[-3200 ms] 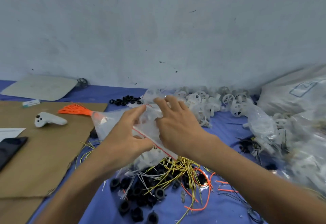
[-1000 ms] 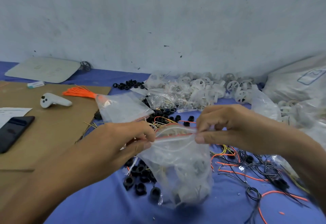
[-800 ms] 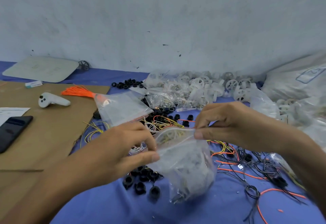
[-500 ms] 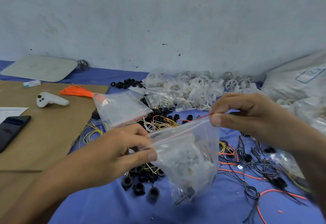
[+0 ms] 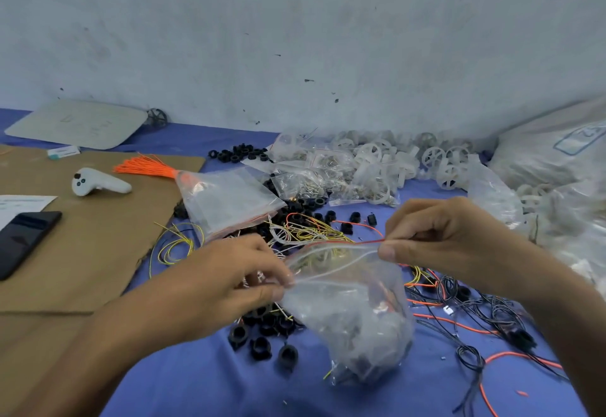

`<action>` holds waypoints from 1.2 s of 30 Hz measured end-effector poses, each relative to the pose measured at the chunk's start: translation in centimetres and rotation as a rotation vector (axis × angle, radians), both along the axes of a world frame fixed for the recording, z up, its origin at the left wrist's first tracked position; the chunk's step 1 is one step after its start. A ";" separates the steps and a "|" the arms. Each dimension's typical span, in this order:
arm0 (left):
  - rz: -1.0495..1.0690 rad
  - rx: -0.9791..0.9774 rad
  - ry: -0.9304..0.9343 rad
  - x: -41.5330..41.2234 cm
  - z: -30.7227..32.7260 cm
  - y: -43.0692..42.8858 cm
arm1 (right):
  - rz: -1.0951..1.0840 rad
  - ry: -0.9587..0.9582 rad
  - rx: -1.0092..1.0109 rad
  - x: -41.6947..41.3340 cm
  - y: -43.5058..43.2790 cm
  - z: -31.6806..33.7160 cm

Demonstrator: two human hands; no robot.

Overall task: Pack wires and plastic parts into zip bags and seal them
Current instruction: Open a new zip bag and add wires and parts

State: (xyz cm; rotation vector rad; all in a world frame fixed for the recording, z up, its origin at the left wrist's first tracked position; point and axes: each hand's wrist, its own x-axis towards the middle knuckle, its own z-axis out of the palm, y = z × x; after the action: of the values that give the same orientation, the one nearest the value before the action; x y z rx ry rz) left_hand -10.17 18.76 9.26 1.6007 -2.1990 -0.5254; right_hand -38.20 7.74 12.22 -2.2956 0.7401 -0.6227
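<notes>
A clear zip bag (image 5: pixel 354 311) with a red zip strip hangs over the blue table, filled with wires and plastic parts. My left hand (image 5: pixel 229 275) pinches the bag's left top corner. My right hand (image 5: pixel 436 236) pinches the right end of the zip strip, slightly higher. The bag's mouth gapes a little between the two hands. Loose yellow, white and orange wires (image 5: pixel 308 229) and black plastic rings (image 5: pixel 262 341) lie under and behind the bag.
A stack of empty zip bags (image 5: pixel 229 200) lies beside orange wires (image 5: pixel 144 167). White plastic wheels (image 5: pixel 387 160) and small filled bags sit at the back. Black cables (image 5: pixel 485 311) spread at right. Cardboard (image 5: pixel 82 246) holds a phone (image 5: pixel 23 239) and a white controller (image 5: pixel 98 182).
The bag's mouth, stretched flat half a second ago, now gapes slightly. My right hand has dropped a little lower, and both hands still pinch the top corners.
</notes>
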 end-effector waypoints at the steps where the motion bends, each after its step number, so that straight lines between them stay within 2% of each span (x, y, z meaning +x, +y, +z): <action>1: 0.050 -0.053 0.002 0.2 0.0 0.0 | -0.020 -0.017 0.006 -0.3 -0.1 0.0; 4: 0.125 -0.190 -0.086 0.7 -0.1 0.0 | -0.030 -0.056 0.018 -0.8 -0.2 0.2; 10: 0.028 -0.178 -0.117 -0.6 -0.9 -0.8 | -0.018 -0.060 0.021 -0.1 0.3 0.3; 13: 0.046 -0.186 -0.006 -0.7 -0.9 -0.8 | -0.014 -0.050 0.015 -0.3 0.2 0.5; 17: 0.052 -0.334 0.103 -0.5 -0.1 -0.4 | -0.046 -0.061 -0.020 -1.3 0.2 1.3; 21: 0.044 -0.351 0.213 -1.6 -0.2 -0.5 | -0.037 0.231 -0.139 -1.1 0.5 1.6; 23: 0.046 -0.336 0.212 -2.1 -0.6 -0.7 | 0.046 0.295 -0.245 0.4 1.1 1.4; 26: 0.022 -0.340 0.225 -2.6 -0.7 -0.9 | 0.159 0.406 -0.282 3.4 1.8 0.8; 31: 0.002 -0.373 0.239 -2.9 -0.7 -0.9 | 0.173 0.575 -0.456 6.7 1.5 0.4; 34: 0.020 -0.416 0.258 -2.8 -1.1 -0.7 | 0.128 0.879 -0.625 7.0 1.6 0.1; 36: 0.032 -0.422 0.287 -2.8 -1.5 -0.6 | 0.140 0.965 -0.582 7.0 1.3 0.1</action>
State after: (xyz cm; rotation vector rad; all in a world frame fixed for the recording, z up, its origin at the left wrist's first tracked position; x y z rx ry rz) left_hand -12.93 18.15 7.81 1.2506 -1.9098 -0.2400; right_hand -31.24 9.02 12.36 -3.1603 0.8645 0.4745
